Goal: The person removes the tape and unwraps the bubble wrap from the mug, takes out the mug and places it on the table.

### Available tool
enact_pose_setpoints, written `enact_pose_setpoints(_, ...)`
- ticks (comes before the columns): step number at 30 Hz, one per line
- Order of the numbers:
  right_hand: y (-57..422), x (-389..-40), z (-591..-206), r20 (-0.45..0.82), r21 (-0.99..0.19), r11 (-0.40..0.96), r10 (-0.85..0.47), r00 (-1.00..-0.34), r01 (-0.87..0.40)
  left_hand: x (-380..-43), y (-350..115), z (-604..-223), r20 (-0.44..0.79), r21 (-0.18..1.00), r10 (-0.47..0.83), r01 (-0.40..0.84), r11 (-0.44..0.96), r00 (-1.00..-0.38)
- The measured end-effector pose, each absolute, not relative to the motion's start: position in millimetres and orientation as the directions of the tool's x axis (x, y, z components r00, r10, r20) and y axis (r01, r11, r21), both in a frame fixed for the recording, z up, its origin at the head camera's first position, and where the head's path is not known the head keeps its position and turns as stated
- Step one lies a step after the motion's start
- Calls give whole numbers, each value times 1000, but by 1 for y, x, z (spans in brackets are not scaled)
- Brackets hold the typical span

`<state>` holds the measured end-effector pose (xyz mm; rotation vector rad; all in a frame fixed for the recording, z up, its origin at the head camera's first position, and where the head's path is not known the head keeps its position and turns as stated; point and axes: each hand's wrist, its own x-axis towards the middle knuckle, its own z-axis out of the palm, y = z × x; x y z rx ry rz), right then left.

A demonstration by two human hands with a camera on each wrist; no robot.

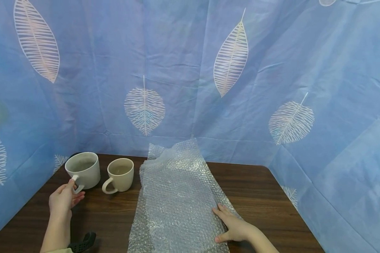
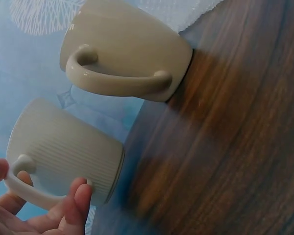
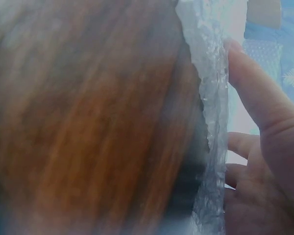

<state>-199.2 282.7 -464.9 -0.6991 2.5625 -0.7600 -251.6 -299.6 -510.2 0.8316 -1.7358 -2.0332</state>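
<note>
My left hand [image 1: 61, 200] holds a white mug [image 1: 90, 177] by its handle, at the left side of the table. In the left wrist view the white mug [image 2: 68, 147] shows fine ribs, and the thumb and fingers of the left hand [image 2: 44, 215] are around its handle. Just to its right a cream mug [image 1: 124, 180] stands upright, handle toward me. A long sheet of bubble wrap [image 1: 177, 203] lies down the middle. On its right edge rests my right hand [image 1: 235, 225], fingers spread; the right wrist view shows that hand [image 3: 269, 137] against the wrap.
The dark wooden table [image 1: 259, 196] has a rounded far right corner. A blue curtain [image 1: 183, 70] with white leaf prints hangs behind and along both sides. The far end of the wrap reaches up against it. A black band [image 1: 83, 242] is near my left wrist.
</note>
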Motion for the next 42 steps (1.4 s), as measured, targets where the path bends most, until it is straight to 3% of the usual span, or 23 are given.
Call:
enact_pose_setpoints(25,282,-199,-462,-233,-582,740,-549,-803,-337,-250,-298,-514,-215,975,-614,-134,-176,-759)
enact_pose_setpoints(42,282,-201,-462,-236,-540,758,-552,-800,-364,-259,-306,-533,-118,975,-625,-210,76,-771)
